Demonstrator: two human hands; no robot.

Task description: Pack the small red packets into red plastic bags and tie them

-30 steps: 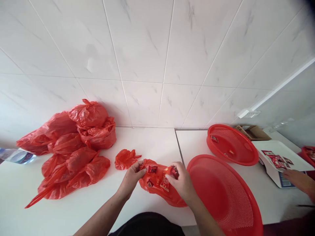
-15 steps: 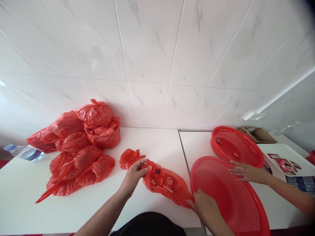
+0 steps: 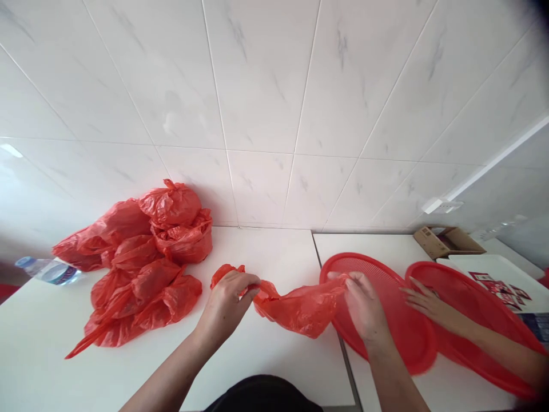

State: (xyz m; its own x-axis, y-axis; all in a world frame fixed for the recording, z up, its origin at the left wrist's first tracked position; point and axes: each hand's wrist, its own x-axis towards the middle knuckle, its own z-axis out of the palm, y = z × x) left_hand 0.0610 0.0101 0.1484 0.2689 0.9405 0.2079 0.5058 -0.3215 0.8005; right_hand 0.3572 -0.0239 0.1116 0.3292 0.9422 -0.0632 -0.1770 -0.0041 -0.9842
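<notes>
Between my two hands a thin red plastic bag (image 3: 302, 309) is stretched out above the white table. My left hand (image 3: 231, 297) pinches one end of it between thumb and fingers. The other end is gripped by my right hand (image 3: 364, 306), in front of a red plastic basket (image 3: 364, 264). What lies inside the bag is hidden by its folds. A small crumpled red bag (image 3: 221, 274) sits just behind my left hand, partly covered by it.
Several filled red bags (image 3: 146, 274) are heaped at the left, beside a water bottle (image 3: 49, 270). Another person's hand (image 3: 433, 306) reaches over a second red basket (image 3: 476, 280). Behind stand a cardboard box (image 3: 446, 243) and a white tray (image 3: 467, 264) with red packets (image 3: 501, 289).
My right hand has risen with its end of the bag, and the small packets in it no longer show. The two baskets have shifted and turned; the other person's hand stays over them.
</notes>
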